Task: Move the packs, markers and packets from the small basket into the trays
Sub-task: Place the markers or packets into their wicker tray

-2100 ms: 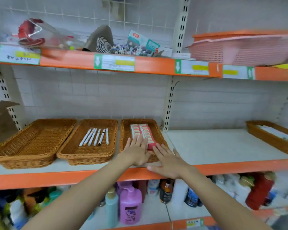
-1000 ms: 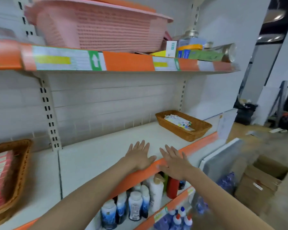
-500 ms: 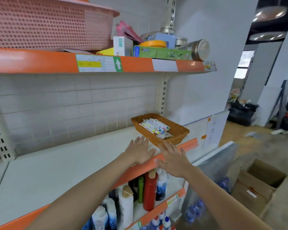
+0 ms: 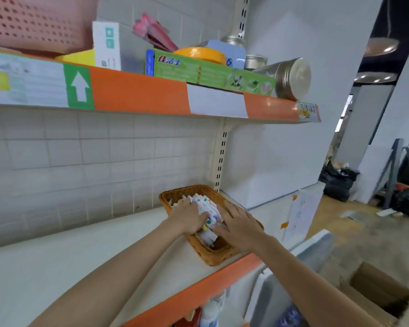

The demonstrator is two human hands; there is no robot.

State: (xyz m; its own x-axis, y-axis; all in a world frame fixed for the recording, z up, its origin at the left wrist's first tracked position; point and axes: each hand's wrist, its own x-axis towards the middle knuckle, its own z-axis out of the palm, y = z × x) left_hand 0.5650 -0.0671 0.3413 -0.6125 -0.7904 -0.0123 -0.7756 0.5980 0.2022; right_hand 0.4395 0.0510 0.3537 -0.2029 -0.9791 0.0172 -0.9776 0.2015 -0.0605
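**Both hands in the small basket, on the markers**

The small basket (image 4: pixel 219 252), woven and brown, stands on the white shelf (image 4: pixel 57 263) at its right end, close to the orange front edge and just in front of the slotted upright (image 4: pixel 221 159). Inside it lies a bundle of white markers (image 4: pixel 206 205) with coloured caps, side by side along the length of the basket.

The left hand (image 4: pixel 188 218) reaches in from the near left side and lies over the markers; its fingers bend down round the bundle on the left, and the thumb presses against the marker ends near the middle, so it grips them. The right hand (image 4: pixel 240 228) reaches in from the right; its fingers are stretched out fairly straight and lie flat on the right side of the bundle and over the basket's right rim, pressing rather than pinching. Whether anything sits beneath the palm cannot be told.

On the upper shelf (image 4: pixel 137 93), edged in orange with a green arrow label (image 4: pixel 79 87), stand a pink perforated basket (image 4: pixel 38 22), a green box (image 4: pixel 213 74) and a metal tin (image 4: pixel 291 77) lying on its side. A cardboard box (image 4: pixel 378 293) stands open on the floor at lower right.
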